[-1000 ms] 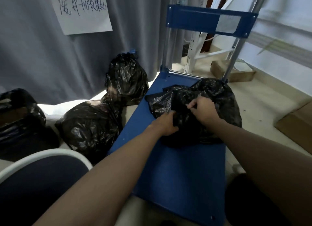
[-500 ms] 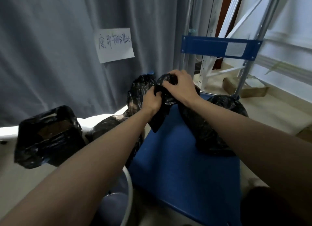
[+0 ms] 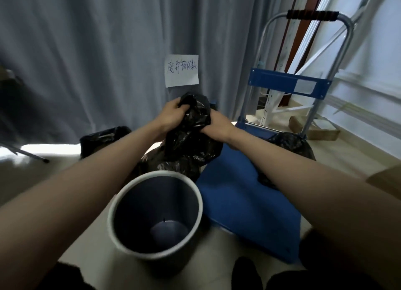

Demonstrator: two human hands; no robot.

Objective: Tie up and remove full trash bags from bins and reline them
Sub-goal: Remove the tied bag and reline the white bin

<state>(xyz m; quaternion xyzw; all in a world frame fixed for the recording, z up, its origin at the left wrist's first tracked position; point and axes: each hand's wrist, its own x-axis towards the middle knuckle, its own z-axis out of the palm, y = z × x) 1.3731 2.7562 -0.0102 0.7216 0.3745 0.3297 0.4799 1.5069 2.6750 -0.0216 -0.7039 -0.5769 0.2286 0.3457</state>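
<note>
Bag (image 3: 191, 138) lifted off the blue cart (image 3: 249, 200) since a second ago, now above the bare bin (image 3: 156, 216). Left hand (image 3: 171, 114) and right hand (image 3: 217, 125) clamped on bunched plastic. Probably a fresh liner, so relining next.

Both hands grip bag (image 3: 191, 125) over bin (image 3: 155, 216).
</note>
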